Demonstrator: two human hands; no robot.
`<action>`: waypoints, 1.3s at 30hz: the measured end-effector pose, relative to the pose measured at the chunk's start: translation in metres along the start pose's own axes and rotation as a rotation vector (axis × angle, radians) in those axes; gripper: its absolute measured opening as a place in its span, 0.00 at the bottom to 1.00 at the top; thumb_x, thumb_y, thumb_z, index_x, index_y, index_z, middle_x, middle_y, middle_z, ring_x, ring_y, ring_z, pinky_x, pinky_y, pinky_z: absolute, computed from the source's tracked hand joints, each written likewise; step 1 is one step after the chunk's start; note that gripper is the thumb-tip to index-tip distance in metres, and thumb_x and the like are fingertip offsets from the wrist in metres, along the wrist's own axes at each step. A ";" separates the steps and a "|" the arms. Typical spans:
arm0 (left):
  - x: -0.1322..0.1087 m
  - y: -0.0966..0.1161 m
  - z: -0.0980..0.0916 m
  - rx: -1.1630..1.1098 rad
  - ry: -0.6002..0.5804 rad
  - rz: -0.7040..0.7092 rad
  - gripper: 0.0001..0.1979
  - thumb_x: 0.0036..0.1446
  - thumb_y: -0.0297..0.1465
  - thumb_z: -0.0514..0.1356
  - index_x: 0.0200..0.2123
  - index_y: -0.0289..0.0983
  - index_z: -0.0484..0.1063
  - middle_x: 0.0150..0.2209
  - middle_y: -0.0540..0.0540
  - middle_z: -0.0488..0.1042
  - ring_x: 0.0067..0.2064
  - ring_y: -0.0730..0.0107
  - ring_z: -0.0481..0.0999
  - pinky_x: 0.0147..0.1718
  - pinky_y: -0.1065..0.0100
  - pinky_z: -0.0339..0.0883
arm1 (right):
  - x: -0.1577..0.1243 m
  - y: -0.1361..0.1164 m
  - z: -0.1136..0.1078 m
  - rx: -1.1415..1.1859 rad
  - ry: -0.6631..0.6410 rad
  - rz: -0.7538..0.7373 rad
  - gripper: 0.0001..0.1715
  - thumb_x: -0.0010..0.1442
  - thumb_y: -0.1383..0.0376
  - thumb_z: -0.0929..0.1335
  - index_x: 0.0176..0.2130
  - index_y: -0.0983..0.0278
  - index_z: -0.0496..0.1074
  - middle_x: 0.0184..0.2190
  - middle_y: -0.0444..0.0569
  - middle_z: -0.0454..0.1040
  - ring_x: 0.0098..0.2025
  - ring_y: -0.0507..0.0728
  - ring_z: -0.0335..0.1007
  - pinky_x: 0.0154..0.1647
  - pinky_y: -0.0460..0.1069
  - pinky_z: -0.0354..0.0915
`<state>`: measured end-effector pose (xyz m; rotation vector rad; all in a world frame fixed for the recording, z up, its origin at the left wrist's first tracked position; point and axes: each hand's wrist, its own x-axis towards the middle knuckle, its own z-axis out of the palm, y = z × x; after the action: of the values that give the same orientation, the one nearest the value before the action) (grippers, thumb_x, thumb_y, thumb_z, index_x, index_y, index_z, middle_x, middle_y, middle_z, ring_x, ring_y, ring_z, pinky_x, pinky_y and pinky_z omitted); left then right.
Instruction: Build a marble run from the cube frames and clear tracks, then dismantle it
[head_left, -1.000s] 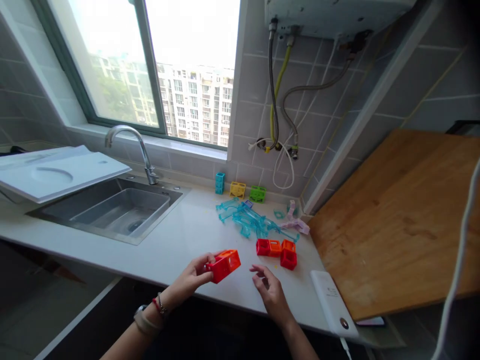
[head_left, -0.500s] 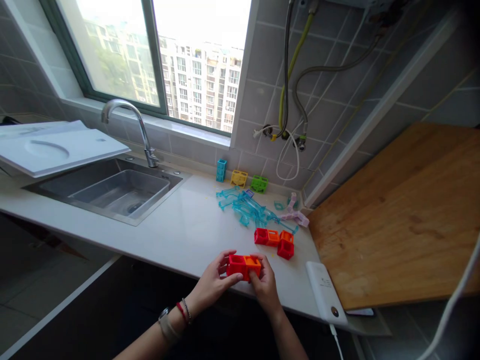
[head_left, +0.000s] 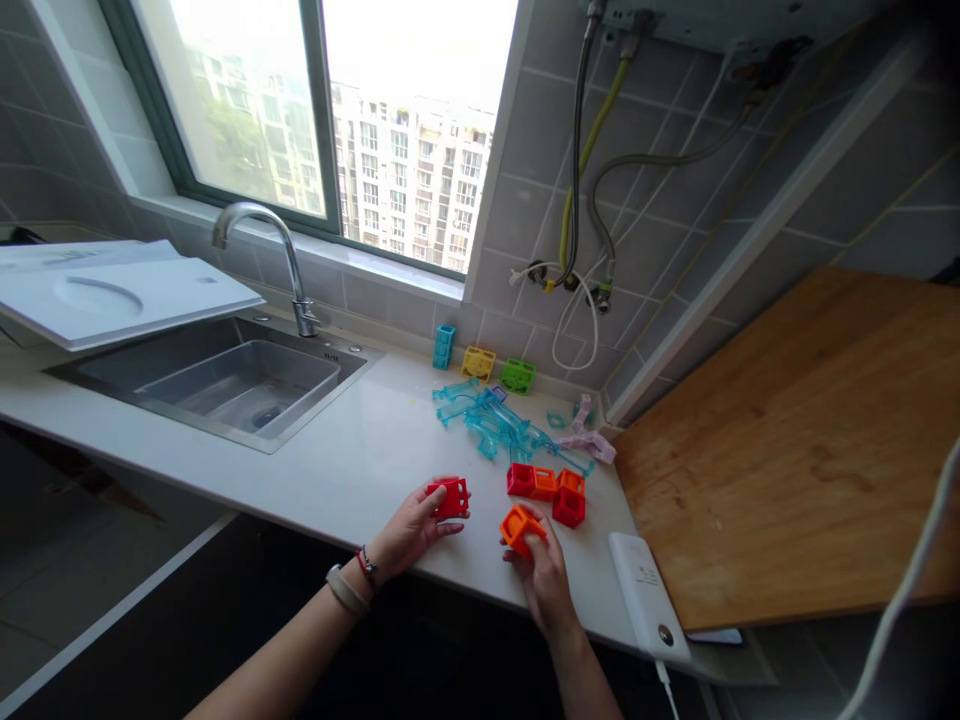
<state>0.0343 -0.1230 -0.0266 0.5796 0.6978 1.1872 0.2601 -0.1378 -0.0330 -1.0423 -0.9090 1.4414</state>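
My left hand (head_left: pixel 411 530) grips a red open-sided cube (head_left: pixel 448 496) just above the white counter (head_left: pixel 337 470). My right hand (head_left: pixel 541 580) pinches an orange cube (head_left: pixel 519 526) a short way to the right. The two cubes are apart. Behind them lies a joined cluster of red and orange cubes (head_left: pixel 547 490). Farther back sits a heap of clear blue plastic pieces (head_left: pixel 495 422), with pink pieces (head_left: pixel 592 438) at its right.
A blue cube (head_left: pixel 443 346), a yellow cube (head_left: pixel 478 362) and a green cube (head_left: pixel 517 375) line the tiled wall. A steel sink (head_left: pixel 217 385) with a tap is at the left. A wooden board (head_left: pixel 795 440) fills the right, with a white power bank (head_left: pixel 649 598) beside it.
The red and orange cubes were joined and held in both hands half a second ago; now they are separated, red in my left hand and orange in my right.
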 end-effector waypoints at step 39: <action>-0.013 -0.016 0.027 0.725 -0.222 0.174 0.43 0.51 0.24 0.65 0.68 0.47 0.52 0.51 0.40 0.74 0.47 0.61 0.78 0.40 0.64 0.75 | -0.010 -0.005 0.013 -0.714 -0.201 -0.333 0.37 0.58 0.58 0.74 0.63 0.57 0.66 0.59 0.54 0.72 0.58 0.66 0.70 0.58 0.60 0.68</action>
<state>0.0617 -0.1408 -0.0179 1.3794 0.8962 0.9869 0.2498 -0.1469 -0.0235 -1.1852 -1.7308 0.9575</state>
